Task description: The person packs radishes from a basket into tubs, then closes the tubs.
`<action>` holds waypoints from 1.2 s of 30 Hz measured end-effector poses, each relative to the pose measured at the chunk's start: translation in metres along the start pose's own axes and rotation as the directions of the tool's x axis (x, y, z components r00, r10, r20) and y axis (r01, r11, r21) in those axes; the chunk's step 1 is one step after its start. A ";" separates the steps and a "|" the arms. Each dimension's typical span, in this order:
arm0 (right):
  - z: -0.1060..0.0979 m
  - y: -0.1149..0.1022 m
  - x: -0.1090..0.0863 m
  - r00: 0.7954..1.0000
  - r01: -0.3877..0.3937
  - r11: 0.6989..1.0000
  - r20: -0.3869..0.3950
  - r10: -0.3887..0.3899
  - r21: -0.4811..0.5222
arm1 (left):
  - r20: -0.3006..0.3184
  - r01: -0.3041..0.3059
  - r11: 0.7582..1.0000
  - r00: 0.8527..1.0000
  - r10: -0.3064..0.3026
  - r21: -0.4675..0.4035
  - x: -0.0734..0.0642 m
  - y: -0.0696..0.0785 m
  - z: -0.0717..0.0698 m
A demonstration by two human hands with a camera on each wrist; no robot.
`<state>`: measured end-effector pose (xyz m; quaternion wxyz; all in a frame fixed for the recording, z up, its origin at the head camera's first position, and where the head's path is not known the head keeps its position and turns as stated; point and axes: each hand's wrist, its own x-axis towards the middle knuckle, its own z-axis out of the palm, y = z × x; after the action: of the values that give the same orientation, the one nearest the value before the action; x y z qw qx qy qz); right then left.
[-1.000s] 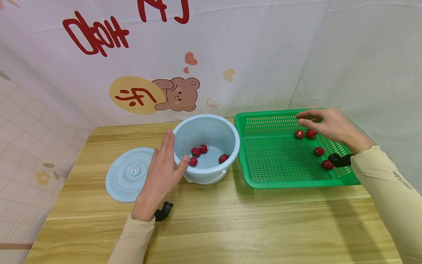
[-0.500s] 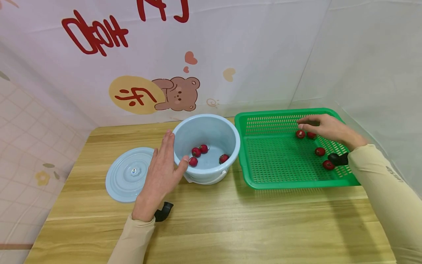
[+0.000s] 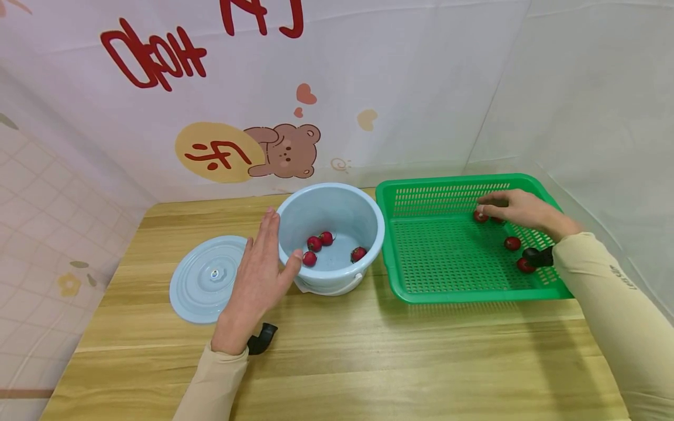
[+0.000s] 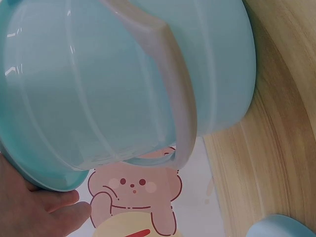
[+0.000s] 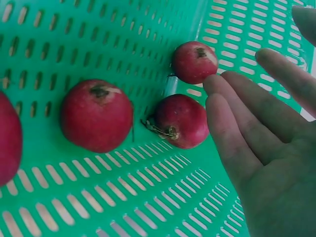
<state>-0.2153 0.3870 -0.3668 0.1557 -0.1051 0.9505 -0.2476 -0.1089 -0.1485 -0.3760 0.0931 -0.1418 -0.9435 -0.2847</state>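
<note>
My left hand [image 3: 258, 269] lies with straight fingers along the left rim of a light blue bucket [image 3: 337, 280]; the left wrist view shows fingertips at the rim of the bucket [image 4: 123, 89]. Several red radishes [image 3: 358, 254] lie on its floor. Over the back right of a green basket [image 3: 447, 294], my right hand [image 3: 521, 210] reaches down, fingertips close at a radish [image 3: 480, 216]. In the right wrist view its fingers [image 5: 229, 133] are extended beside two radishes, one radish [image 5: 182, 121] with a dried stem, and the thumb is held apart. More radishes, such as one radish [image 3: 512, 243], lie near the wrist.
A light blue lid [image 3: 197, 280] lies flat on the wooden table [image 3: 368, 362], left of the bucket and partly behind my left hand. The bucket's white handle [image 4: 180, 98] hangs down its side. A printed wall cloth [image 3: 421, 88] stands close behind.
My right hand has lowered into the basket toward the radishes at its back right, fingertips now at one of them. My left hand has stayed at the bucket rim.
</note>
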 end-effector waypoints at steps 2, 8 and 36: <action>0.001 0.002 0.000 1.000 0.003 1.000 -0.001 -0.003 -0.009 | 0.000 0.000 1.000 1.000 0.000 0.000 0.000 0.000 0.000; 0.004 0.006 0.000 1.000 -0.007 1.000 0.009 0.007 -0.016 | 0.000 0.000 1.000 1.000 0.000 0.005 0.000 0.000 0.000; 0.013 0.010 0.015 0.992 0.063 0.998 0.107 -0.063 0.000 | 0.005 0.006 1.000 1.000 -0.006 -0.009 0.000 -0.001 0.001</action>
<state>-0.2256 0.3855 -0.3863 0.1983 -0.1485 0.9374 -0.2446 -0.1094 -0.1487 -0.3774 0.0896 -0.1402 -0.9429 -0.2887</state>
